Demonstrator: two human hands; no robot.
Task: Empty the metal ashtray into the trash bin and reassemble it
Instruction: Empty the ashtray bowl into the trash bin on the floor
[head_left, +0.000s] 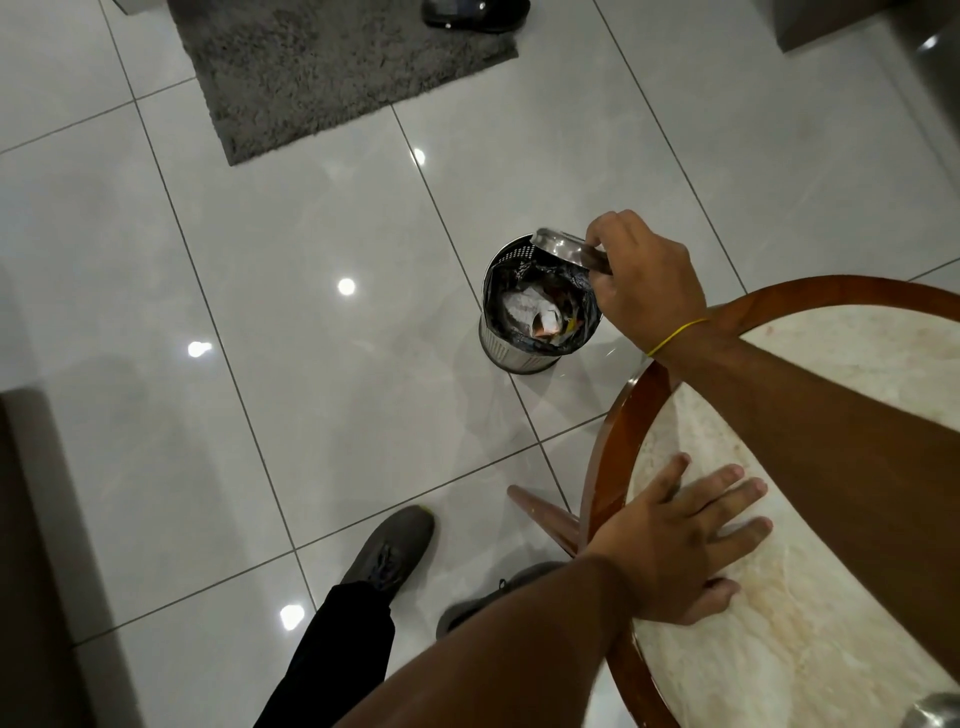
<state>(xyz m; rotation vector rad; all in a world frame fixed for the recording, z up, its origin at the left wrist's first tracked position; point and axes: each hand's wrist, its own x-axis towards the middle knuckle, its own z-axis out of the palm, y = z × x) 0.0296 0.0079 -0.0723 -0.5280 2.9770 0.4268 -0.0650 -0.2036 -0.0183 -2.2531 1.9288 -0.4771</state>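
Below the grip: tiled floor (260, 312), wide and bare on the far-left side, plenty of swing room out there.
Table (810, 597): round, marble-topped, wooden rim passing right under the gripping wrist — tight edge to clear on the way back.
Rug (332, 67): grey, well beyond the grip, out of play.
Trash bin (535, 306): perforated metal, black liner, crumpled waste inside, mouth open directly beneath the grip.
Left hand (685, 551): flat on the tabletop, fingers spread, holding nothing, bracing the lean.
Right hand (644, 280): clamped on the ashtray, fingers wrapped over the near rim.
Ashtray (566, 247): shiny metal piece, tilted hard over the bin's far rim, open side hidden from view.
Step in hand: the tip-out, by the look of it; falling ash not discernible.
Next move, at a guess: hold the tilt over the liner, maybe a shake, then level off and bring back over the wooden rim for refitting.
Possible mating part (935, 712): metallic glint at the near table edge, too cropped to call.
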